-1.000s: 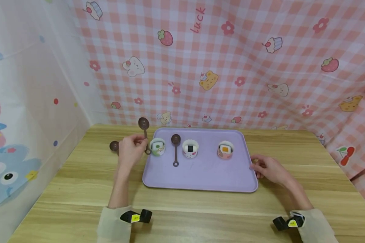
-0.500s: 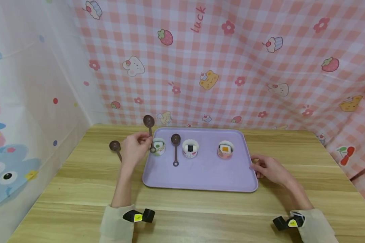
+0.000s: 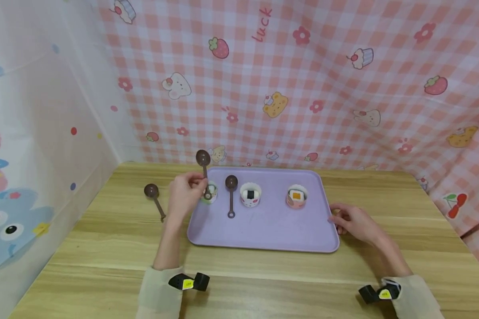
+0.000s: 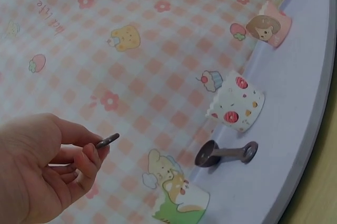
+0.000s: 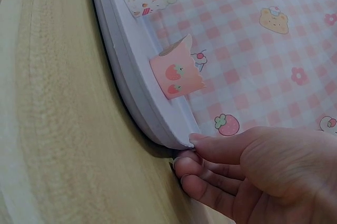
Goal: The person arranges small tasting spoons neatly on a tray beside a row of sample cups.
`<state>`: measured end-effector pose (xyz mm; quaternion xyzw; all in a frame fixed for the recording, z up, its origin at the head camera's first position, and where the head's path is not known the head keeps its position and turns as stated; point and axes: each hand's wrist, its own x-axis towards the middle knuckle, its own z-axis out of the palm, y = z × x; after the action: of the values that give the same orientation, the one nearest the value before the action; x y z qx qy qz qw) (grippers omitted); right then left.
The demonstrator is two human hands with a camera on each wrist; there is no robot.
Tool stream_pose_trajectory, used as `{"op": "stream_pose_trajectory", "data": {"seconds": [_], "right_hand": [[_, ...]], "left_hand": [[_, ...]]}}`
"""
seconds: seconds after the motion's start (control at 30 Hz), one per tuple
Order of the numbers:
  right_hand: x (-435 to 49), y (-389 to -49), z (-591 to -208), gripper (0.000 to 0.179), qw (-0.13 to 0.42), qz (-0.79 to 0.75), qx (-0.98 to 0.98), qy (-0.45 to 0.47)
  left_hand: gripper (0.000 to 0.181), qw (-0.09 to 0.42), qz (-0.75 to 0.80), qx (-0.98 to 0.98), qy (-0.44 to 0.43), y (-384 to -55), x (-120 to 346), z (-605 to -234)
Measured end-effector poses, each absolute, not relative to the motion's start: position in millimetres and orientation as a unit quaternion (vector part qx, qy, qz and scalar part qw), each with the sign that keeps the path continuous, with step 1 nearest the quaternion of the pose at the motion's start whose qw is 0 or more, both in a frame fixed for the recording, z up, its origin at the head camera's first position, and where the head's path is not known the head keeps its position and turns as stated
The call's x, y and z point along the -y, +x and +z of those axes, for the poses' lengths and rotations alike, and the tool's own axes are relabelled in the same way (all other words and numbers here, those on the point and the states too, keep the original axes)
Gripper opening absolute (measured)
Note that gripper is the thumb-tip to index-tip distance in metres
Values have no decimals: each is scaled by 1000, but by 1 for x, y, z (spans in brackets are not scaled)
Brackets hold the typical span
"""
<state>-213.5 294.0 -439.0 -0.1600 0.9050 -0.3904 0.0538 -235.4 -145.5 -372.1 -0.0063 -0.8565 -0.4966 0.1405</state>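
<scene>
One spoon [image 3: 203,158], pinched by fingers of the left hand [image 3: 183,195], could tip the green cup [image 4: 184,206] if its handle dips; those of the right hand [image 3: 354,221] clamp the tray [image 3: 259,232].

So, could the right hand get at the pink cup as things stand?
Likely yes: nothing stands between the pink cup and the right hand, though that hand, gripping the purple tray, would need to let go first.

"luck" [image 3: 262,24] on checked cloth [image 3: 247,84], yellow labels [image 3: 188,284] illegible
</scene>
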Motion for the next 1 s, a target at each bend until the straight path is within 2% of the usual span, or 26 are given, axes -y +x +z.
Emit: {"op": "stream_pose_trajectory", "data": {"seconds": [0.53, 1.0], "right_hand": [[-296, -214, -440, 35, 50, -377, -912, -154], [-295, -212, -440, 36, 44, -378, -911, -158]], "left_hand": [[18, 141, -528, 837, -29, -239, 125, -373], [17, 114, -568, 814, -39, -241, 109, -373]]}}
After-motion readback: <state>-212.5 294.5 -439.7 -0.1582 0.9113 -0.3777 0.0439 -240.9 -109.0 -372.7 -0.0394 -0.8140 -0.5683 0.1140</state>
